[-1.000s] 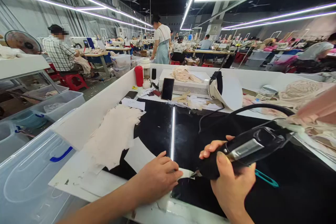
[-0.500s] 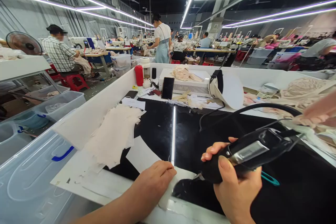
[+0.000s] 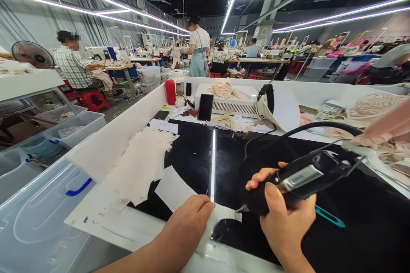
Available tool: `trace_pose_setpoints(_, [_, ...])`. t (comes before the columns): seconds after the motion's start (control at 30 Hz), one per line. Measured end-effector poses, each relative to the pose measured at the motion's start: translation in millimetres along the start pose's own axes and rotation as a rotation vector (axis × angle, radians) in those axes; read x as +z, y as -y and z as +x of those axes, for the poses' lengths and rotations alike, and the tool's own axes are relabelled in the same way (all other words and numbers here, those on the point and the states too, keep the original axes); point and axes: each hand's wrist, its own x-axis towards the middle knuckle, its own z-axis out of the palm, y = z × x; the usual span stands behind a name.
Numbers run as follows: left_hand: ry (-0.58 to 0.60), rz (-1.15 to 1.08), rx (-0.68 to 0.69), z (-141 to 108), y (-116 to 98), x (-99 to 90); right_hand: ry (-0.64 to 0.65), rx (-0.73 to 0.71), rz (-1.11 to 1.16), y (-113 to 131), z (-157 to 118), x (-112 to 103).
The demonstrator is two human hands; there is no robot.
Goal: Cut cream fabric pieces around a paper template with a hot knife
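Observation:
My left hand (image 3: pixel 192 215) lies at the near edge of the black glossy work surface, fingers together, pressing down a white curved flat piece (image 3: pixel 174 187). Part of that piece is hidden under the hand. In my right hand (image 3: pixel 286 222) is a black corded handheld tool (image 3: pixel 303 181) with a silver plate on its side, tilted toward the left. Its narrow metal tip meets the free right end of the white piece. Left of my hands rests a stack of cream fabric pieces (image 3: pixel 141 162). A teal slotted strip (image 3: pixel 331 216) lies right of my right hand.
Along the back stand a white vented box (image 3: pixel 229 104), a phone (image 3: pixel 205 107), a red container (image 3: pixel 170 92) and a white headgear-like object (image 3: pixel 282 111). Clear plastic bins (image 3: pixel 77 126) flank the left side. A pale blurred shape (image 3: pixel 381 130) hangs by the tool's rear. Co-workers sit and stand beyond.
The tool and my right hand have shifted slightly left. More of the white piece's right end shows below the tip. My left hand keeps its place.

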Motion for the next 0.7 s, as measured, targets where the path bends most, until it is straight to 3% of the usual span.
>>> trace_pose_setpoints(0.23, [0.058,-0.013,-0.051,5,0,-10.5,-0.066,0.023,-0.027,11,-14,-2])
trace_pose_setpoints(0.7, [0.07,0.234,0.162,5,7,-12.1,-0.095,0.012,-0.06,20,-30,3])
